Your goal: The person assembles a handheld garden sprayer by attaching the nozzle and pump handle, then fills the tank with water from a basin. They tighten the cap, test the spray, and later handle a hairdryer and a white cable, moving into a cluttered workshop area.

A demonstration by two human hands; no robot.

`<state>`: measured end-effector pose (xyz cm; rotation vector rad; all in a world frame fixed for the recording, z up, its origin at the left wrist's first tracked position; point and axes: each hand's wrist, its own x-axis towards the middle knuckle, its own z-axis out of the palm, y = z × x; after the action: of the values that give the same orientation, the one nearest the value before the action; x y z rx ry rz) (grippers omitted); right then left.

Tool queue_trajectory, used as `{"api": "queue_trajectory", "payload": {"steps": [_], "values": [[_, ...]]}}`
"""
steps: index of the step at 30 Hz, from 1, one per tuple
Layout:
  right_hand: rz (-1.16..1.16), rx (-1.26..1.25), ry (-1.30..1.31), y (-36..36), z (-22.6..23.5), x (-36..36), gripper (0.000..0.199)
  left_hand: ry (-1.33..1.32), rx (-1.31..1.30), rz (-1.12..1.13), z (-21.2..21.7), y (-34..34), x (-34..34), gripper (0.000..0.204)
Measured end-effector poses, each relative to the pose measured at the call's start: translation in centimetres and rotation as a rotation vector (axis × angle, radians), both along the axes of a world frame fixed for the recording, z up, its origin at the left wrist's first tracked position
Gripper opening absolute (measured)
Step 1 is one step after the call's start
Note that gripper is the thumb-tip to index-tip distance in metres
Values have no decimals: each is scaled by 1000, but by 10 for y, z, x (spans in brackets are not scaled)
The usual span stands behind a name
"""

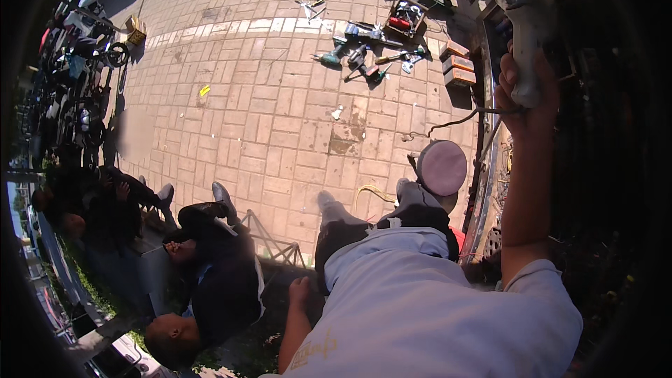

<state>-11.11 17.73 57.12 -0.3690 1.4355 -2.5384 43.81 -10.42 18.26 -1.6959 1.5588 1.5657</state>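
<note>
My right hand (528,94) is raised at the right, its fingers wrapped around the handle of a grey corded pistol-grip tool (525,28). The tool's body reaches up toward the top edge, where its front end is partly cut off. From the bottom of the handle a dark cord (455,123) runs left toward the paving. Low beside my left thigh hangs my left hand (299,290), fingers curled in, with nothing visible in it. A round pinkish stool seat (442,167) stands close to my right knee.
Drills (333,56), hand tools and a small crate (406,17) lie on the brick paving (259,112) ahead. Orange-and-black boxes (458,70) stand beside a long metal-edged bench (486,63). Two other people sit at the left, one nearby (224,287). Parked motorbikes (87,63) line the far left.
</note>
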Motion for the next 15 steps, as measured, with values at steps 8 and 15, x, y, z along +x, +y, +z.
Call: {"api": "queue_trajectory", "payload": {"steps": [8, 15], "values": [[-187, 54, -105, -47, -12, 34, 34, 264, -119, -135, 21, -176, -126, 22], [-174, 174, -151, -64, -21, 55, 39, 451, -183, -502, 41, -189, -219, 26]]}}
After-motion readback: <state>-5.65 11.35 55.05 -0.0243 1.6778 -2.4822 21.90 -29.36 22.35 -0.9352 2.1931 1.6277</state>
